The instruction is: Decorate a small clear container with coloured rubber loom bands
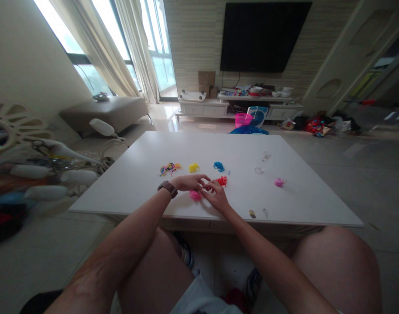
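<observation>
Yellow pile (193,167), blue pile (218,166), red pile (223,180) and pink pile (195,196) lie single-coloured, mixed pile (170,167) unsorted; left hand (189,182) beside right hand (220,200), can't tell either grip's state

Smooth white tabletop (121,187), glossy floor tiles (168,114)

Through the head view I saw my left hand (193,182) and right hand (217,196) meeting over the white worktop (121,192), fingertips close together. Just below them lay a pink pile (195,196), and a red pile (222,180) sat right beside them on the far side. Beyond the hands were a yellow pile (193,167), a blue pile (218,166) and, farther left, a multicoloured pile (170,168). A pink-purple item (279,182) lay well to their right.
</observation>
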`<state>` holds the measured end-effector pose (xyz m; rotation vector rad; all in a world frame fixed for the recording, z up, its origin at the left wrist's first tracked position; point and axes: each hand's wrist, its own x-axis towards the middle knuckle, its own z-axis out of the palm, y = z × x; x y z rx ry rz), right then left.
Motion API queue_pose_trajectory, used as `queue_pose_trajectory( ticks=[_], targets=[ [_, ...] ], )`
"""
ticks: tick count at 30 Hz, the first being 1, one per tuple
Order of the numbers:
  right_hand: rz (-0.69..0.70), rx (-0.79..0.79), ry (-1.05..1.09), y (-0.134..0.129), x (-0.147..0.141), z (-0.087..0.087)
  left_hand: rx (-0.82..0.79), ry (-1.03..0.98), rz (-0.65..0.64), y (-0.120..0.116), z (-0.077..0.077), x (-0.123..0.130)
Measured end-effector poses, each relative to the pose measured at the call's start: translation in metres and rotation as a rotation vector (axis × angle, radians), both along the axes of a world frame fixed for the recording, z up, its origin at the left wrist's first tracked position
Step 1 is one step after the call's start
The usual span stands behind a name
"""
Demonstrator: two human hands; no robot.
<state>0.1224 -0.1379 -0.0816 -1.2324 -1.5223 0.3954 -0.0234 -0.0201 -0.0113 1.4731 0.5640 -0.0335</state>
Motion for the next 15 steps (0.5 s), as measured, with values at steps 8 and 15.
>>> queue_pose_trajectory(
  ticks=[8,15],
  targets=[
    [0.002,0.027,-0.028,0.0001,-0.0012,-0.0025,0.014,0.011,0.000,-0.0035,0.0056,0.0005],
    [-0.021,0.013,-0.007,0.0001,-0.0013,-0.0014,0.003,0.034,0.038,-0.0016,0.0043,0.0022]
  ],
)
